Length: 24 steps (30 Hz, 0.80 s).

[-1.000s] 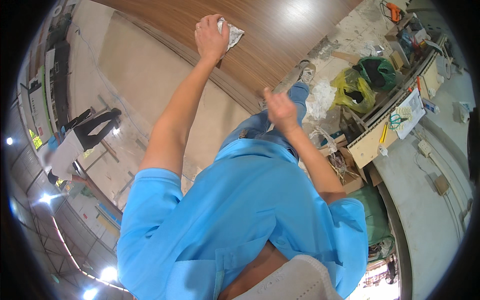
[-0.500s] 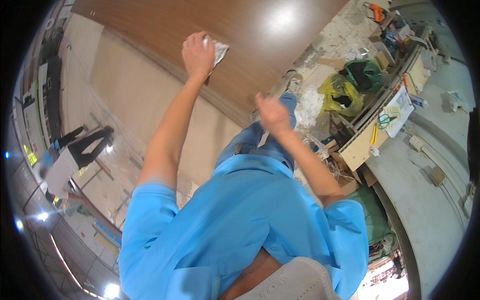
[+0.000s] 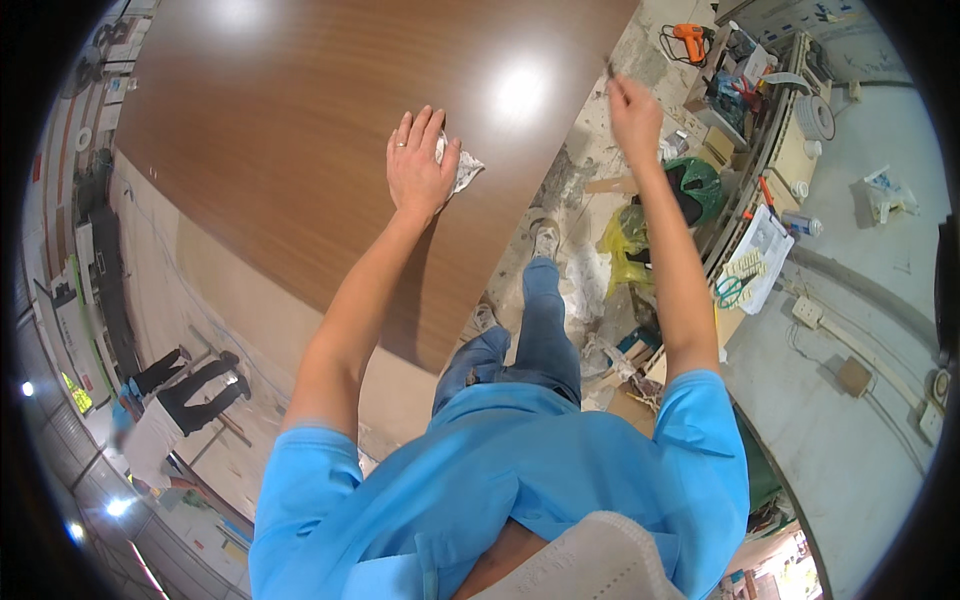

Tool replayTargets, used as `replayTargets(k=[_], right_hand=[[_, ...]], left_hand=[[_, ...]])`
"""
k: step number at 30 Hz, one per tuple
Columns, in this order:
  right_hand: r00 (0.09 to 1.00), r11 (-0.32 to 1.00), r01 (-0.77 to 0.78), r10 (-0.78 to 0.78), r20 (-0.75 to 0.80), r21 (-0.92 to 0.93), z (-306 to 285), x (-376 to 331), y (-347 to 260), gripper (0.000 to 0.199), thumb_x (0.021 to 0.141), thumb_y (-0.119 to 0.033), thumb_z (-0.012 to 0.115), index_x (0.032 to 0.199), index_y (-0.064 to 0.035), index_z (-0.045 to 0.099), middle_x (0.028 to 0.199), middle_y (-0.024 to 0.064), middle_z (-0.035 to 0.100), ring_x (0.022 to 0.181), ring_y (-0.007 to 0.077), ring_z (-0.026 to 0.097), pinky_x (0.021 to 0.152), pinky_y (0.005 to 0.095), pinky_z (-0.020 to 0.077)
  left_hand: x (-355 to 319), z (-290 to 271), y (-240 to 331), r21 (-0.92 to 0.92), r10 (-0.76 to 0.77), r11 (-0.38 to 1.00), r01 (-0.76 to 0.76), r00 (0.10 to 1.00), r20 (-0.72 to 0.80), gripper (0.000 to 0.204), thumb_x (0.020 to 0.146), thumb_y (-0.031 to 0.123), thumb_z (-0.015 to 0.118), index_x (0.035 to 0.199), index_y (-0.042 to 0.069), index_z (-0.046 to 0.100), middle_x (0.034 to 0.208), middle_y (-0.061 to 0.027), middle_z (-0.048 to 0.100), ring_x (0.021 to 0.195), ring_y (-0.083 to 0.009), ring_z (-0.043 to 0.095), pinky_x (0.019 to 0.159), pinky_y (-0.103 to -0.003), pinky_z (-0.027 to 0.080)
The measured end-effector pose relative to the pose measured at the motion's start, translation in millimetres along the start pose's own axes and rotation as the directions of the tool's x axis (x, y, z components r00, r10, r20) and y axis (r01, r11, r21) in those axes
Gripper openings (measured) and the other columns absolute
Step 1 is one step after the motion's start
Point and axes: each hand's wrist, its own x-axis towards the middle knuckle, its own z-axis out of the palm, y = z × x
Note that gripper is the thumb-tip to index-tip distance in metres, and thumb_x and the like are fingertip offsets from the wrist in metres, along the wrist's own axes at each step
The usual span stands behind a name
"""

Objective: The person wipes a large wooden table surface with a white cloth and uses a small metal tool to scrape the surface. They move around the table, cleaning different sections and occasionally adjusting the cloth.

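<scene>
White cloth (image 3: 465,173) lies partly under the left hand (image 3: 418,172), fingers slightly spread, on the brown panel (image 3: 290,160), upper centre. Wiping seems underway; a stroke calls for even pressure. Right hand (image 3: 636,118) blurred: cannot tell its fingers' grip.

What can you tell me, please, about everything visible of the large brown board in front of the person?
The board is broad and flat, with straight edges that the lens bends. It looks like wood or a wood-look sheet, brown with fine grain, and shiny: two bright glare spots show. It lies face up before the person, one corner towards the legs, its far side cut off by the picture. The left hand presses a crumpled white cloth against it.
</scene>
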Motion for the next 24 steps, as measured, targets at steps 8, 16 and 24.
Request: replayTargets(k=[8, 16, 24], right_hand=[[0.973, 0.968, 0.226, -0.23, -0.026, -0.112, 22, 181, 100, 0.029, 0.101, -0.028, 0.065, 0.117, -0.0072, 0.078, 0.096, 0.0178, 0.074, 0.089, 0.0378, 0.071, 0.077, 0.047, 0.0555], [0.885, 0.907, 0.418, -0.39, 0.253, -0.062, 10, 37, 39, 0.034, 0.091, -0.002, 0.067, 0.123, -0.0111, 0.074, 0.082, 0.0104, 0.064, 0.076, 0.0292, 0.063, 0.064, 0.0391, 0.0517], [0.663, 0.891, 0.447, -0.267, 0.699, -0.084, -8, -60, -30, 0.03, 0.1, -0.015, 0.059, 0.129, -0.0111, 0.067, 0.087, 0.0089, 0.065, 0.078, 0.0331, 0.066, 0.066, 0.0453, 0.0562]], left_hand=[[38, 3, 11, -0.02, -0.024, 0.999, 0.026, 0.998, 0.066, 0.051, 0.097, 0.034, 0.07, 0.144, 0.015, 0.064, 0.152, -0.0061, 0.06, 0.145, -0.034, 0.049, 0.119, -0.049, 0.038], [38, 1, 11, 0.01, -0.026, 1.0, 0.025, 0.995, 0.094, 0.052, 0.095, 0.031, 0.071, 0.145, 0.015, 0.064, 0.15, -0.0066, 0.061, 0.143, -0.0344, 0.05, 0.118, -0.049, 0.039], [36, 0, 10, 0.017, -0.03, 0.999, 0.028, 0.994, 0.106, 0.052, 0.095, 0.028, 0.07, 0.145, 0.016, 0.063, 0.15, -0.0063, 0.061, 0.143, -0.0339, 0.05, 0.118, -0.049, 0.038]])
